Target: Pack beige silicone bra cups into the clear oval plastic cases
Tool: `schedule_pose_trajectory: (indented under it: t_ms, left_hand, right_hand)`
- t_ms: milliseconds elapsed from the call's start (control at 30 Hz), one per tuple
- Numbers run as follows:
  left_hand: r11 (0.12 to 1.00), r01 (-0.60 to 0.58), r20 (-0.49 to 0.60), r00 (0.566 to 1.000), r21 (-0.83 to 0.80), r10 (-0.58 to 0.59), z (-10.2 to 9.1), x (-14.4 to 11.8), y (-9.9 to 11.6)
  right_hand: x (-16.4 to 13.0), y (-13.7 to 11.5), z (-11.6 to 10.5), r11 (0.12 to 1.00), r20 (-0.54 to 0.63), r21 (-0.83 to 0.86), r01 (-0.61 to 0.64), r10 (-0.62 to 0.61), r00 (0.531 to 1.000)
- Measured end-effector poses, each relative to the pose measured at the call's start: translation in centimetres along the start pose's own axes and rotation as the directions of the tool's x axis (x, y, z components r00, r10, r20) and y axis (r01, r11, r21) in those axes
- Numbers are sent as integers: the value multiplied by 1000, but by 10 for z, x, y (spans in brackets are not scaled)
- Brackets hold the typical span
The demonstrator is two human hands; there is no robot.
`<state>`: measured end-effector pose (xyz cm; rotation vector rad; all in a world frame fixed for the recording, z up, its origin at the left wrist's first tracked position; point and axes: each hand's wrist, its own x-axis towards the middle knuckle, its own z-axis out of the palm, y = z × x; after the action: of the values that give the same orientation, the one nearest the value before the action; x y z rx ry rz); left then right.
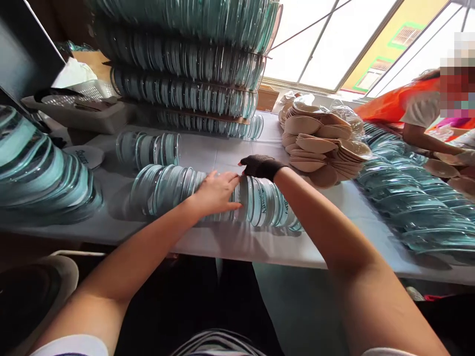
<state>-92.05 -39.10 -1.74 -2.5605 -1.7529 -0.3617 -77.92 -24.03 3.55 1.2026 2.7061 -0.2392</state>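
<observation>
A row of clear, curved pieces with bluish edges (166,190) stands on edge along the front of the white-covered table. Some carry dark printed lettering. My bare left hand (219,192) lies over the middle of this row, its fingers stretched and spread, the thumb low on the near side. Close beside it on the right, my right hand (261,167), in a black fingerless glove, rests at the row's upper far edge. Its fingers reach left with the tips slightly apart, and part of them is hidden. Neither hand visibly grips a piece.
Tall tiers of similar clear pieces (185,54) rise at the back. A shorter row (148,150) and a leaning stack (40,168) stand left, near a grey basket (100,117). Beige oval pads (319,138) are piled right, beside more clear pieces (415,188). A co-worker (419,109) bends there.
</observation>
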Motion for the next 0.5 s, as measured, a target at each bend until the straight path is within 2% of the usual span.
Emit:
schedule_pose_trajectory:
  t_ms: [100,200,333,500]
  left_hand:
    - [1000,-16,-23,1000,15,16,3,0,1]
    - [999,-24,-33,999,24,25,3,0,-1]
    - [1000,-24,-31,999,-8,24,4,1,-2]
    - [999,-31,-20,999,-37,31,3,1,-1]
  right_hand:
    - [26,-5,1,992,184,94,85,-101,978]
    - [35,-7,1,980,314,166,110,-158,936]
    - [35,-2,3,969,361,209,134,-204,910]
    - [30,4,10,931,361,327,164,-284,888]
